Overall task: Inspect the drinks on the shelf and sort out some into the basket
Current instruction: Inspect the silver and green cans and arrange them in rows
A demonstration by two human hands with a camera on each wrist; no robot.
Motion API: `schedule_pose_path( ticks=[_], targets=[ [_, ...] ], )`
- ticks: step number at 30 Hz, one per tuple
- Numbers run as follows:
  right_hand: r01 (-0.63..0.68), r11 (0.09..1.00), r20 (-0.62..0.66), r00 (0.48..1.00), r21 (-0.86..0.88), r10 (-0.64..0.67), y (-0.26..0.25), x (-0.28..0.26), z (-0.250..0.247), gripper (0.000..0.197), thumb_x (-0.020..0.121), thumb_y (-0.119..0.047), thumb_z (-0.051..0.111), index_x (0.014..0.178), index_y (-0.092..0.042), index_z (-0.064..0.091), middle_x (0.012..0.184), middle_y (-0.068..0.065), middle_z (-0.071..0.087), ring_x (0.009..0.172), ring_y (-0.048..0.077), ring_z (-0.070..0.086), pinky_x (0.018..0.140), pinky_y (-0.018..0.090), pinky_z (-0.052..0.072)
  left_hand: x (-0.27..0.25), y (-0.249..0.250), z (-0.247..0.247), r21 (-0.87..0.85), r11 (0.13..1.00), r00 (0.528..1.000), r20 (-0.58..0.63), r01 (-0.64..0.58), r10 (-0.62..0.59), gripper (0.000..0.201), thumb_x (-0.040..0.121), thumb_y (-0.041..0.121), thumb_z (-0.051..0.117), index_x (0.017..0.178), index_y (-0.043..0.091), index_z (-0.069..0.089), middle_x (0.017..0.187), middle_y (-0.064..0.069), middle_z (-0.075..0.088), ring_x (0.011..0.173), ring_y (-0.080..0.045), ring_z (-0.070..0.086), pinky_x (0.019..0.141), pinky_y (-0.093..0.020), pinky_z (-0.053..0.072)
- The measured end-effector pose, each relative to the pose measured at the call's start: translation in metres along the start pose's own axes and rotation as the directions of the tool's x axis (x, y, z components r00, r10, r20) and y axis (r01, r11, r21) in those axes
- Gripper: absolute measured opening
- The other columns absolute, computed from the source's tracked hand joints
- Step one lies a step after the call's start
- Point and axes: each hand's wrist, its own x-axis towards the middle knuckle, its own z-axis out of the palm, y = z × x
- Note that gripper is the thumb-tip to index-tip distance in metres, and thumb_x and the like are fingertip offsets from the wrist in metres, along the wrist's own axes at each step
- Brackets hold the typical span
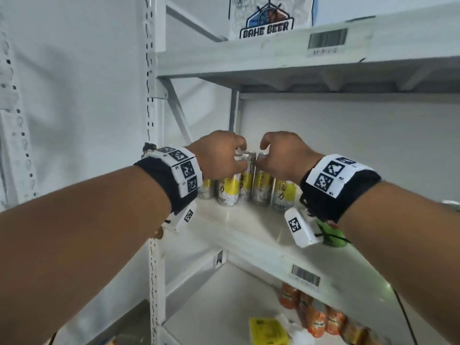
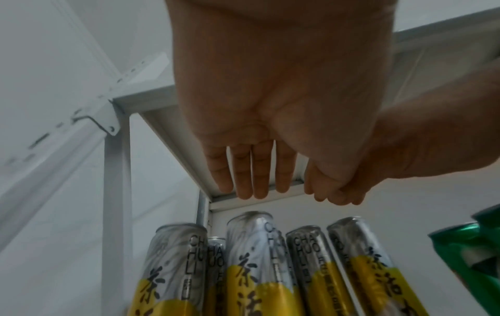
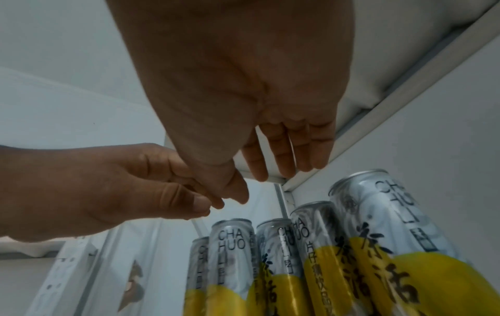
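Both hands hover over the silver-and-yellow tea cans [image 1: 245,185] clustered at the back left corner of the middle shelf [image 1: 249,227]. Left hand [image 1: 219,155] and right hand [image 1: 283,158] fingers hang loose, slightly apart, holding nothing.

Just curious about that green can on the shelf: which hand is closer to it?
Right. The right hand hovers over the yellow cans just left of the green can; the left hand is farther left.

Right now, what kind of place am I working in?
Most likely a shop aisle or stockroom: white metal shelving with barcode price tags on the edges and rows of identical silver-and-yellow drink cans.
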Motion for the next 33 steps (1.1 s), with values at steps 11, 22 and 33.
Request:
schedule_pose_path(
  ticks=[11,22,33],
  targets=[
    [-0.242,0.925,0.168,0.939,-0.292,0.299,-0.02,0.061,0.034,0.054,0.089,-0.05,0.067,0.129,-0.014,0.061,0.128,0.011,0.066,0.118,0.032,0.062,0.101,0.043,0.054,0.061,-0.07,0.031,-0.123,0.956,0.962,0.02,-0.267,0.271,0.038,0.098,0.046,0.067,0.123,0.018,0.072,0.107,0.0,0.067,0.104,-0.022,0.063,0.089,-0.033,0.05],
    [-0.289,0.933,0.094,0.945,-0.213,0.314,-0.038,0.03,0.016,0.047,0.079,-0.034,0.084,0.119,-0.021,0.062,0.104,0.001,0.062,0.094,0.023,0.057,0.076,0.032,0.047,0.061,-0.072,0.024,-0.273,0.862,0.903,-0.177,-0.428,0.392,0.041,0.091,0.041,0.074,0.124,0.016,0.069,0.109,0.003,0.058,0.102,-0.016,0.056,0.086,-0.03,0.044],
    [-0.378,0.924,-0.081,0.921,0.06,0.382,-0.048,-0.031,-0.029,0.036,0.081,-0.025,0.082,0.115,-0.028,0.07,0.105,-0.003,0.071,0.091,0.016,0.067,0.073,0.027,0.055,0.037,-0.021,0.012,-0.338,0.807,0.874,-0.139,-0.484,0.466,0.043,0.081,0.036,0.086,0.116,0.019,0.068,0.104,0.006,0.063,0.092,-0.015,0.059,0.067,-0.023,0.042]
  ],
)
